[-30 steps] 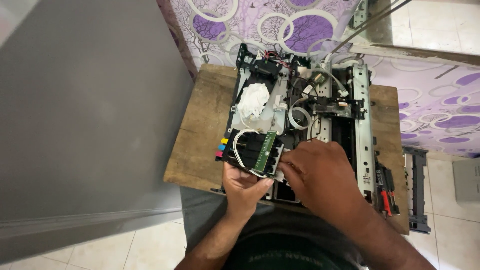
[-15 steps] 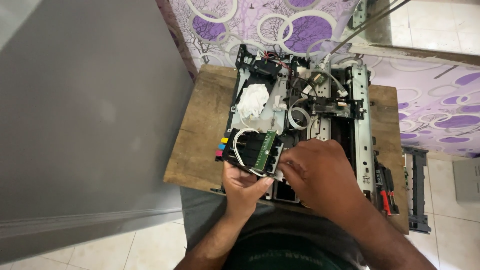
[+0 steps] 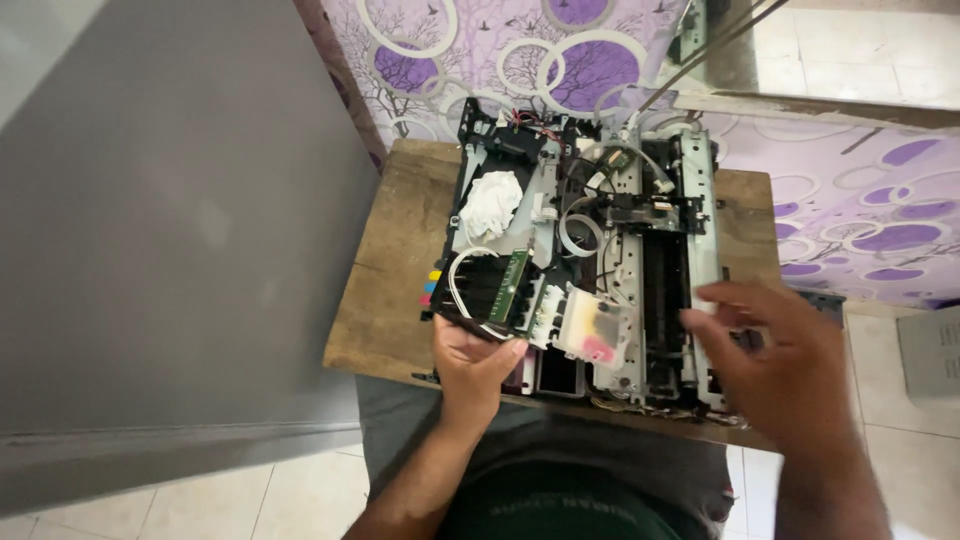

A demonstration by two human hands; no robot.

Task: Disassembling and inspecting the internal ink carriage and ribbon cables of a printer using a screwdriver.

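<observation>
Left hand: grasps black carriage at printer's near-left corner.
Right hand: fingers spread, released, over printer's near-right edge.
Printer: on wooden table.

- I have one view only, from the head camera, so no second view shares any of it.
- It looks steeply down over my torso at the wooden table.
- The opened printer chassis sits mid-frame, fairly close.
- Far edge shows the purple-patterned wall; tiled floor near.
</observation>
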